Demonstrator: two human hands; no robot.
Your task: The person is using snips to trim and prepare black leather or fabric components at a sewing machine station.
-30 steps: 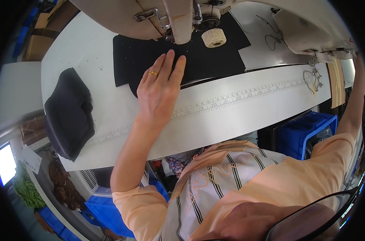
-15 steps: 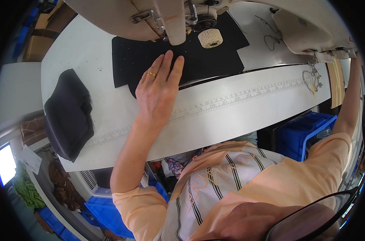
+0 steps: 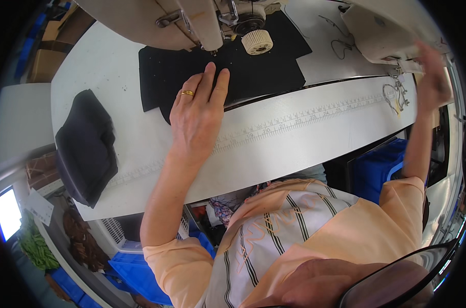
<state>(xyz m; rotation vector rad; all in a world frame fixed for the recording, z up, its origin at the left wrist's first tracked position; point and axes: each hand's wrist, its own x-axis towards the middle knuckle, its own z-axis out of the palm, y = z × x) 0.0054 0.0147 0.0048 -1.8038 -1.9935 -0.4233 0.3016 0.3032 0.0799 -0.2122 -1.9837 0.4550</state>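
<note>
left hand (image 3: 197, 115) on fabric (image 3: 253, 72)

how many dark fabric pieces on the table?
2. A flat black fabric panel under the sewing machine, pressed by the left hand; a folded dark bundle at the table's left edge. Others may be hidden.

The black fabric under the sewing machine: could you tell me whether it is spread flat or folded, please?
Spread flat: the black fabric lies in one smooth layer on the table, with the left hand pressing it.
</note>
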